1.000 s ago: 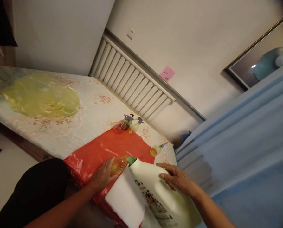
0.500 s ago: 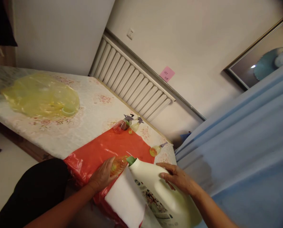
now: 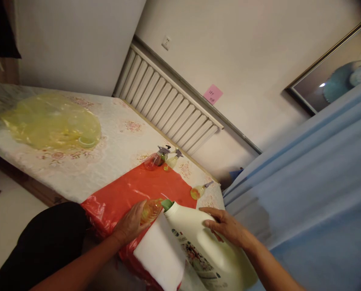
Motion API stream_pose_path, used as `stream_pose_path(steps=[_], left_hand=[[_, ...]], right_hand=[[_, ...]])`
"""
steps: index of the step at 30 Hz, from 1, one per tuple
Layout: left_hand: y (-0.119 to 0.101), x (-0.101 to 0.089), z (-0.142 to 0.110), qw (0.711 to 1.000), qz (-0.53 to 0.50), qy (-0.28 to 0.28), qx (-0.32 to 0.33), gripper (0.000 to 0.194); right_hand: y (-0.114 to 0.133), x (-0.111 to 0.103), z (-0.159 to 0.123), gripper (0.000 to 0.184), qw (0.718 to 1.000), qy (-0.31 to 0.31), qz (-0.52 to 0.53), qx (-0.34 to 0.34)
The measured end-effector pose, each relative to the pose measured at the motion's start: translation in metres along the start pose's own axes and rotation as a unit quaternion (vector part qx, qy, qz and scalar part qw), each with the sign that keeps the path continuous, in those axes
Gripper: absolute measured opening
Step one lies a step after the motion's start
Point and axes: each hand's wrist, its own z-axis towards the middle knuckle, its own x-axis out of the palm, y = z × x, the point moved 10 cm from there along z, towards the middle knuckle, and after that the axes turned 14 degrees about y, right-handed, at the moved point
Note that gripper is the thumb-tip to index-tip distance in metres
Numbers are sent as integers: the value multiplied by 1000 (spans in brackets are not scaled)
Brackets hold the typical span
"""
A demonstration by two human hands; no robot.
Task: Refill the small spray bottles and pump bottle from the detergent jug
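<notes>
My left hand (image 3: 132, 223) is closed around a small clear bottle (image 3: 150, 211), which looks orange against the red plastic sheet (image 3: 128, 186) behind it. Tilted toward that bottle is a large pale green detergent jug (image 3: 213, 246), its open neck with a green spout close to the bottle's mouth. My right hand (image 3: 224, 226) grips the jug by its handle. Between bottle and jug lies a white rectangular block (image 3: 160, 252), perhaps a stack of tissue. Whether liquid is flowing I cannot make out.
Beyond the red sheet stand several spray bottles, one pinkish (image 3: 151, 161) and one yellowish (image 3: 196, 192). A yellow plastic bag (image 3: 53, 123) lies on the floral tablecloth (image 3: 113, 141) at left. A radiator (image 3: 171, 97) runs along the wall; a blue curtain (image 3: 319, 194) hangs at right.
</notes>
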Motion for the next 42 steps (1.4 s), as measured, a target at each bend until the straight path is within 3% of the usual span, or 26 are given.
stream_pose_path(steps=[42], left_hand=[[-3,-1,-1,1000,20,-11,9,75]], right_hand=[[-1,-2,-2,51,1000,-1,-9,15]])
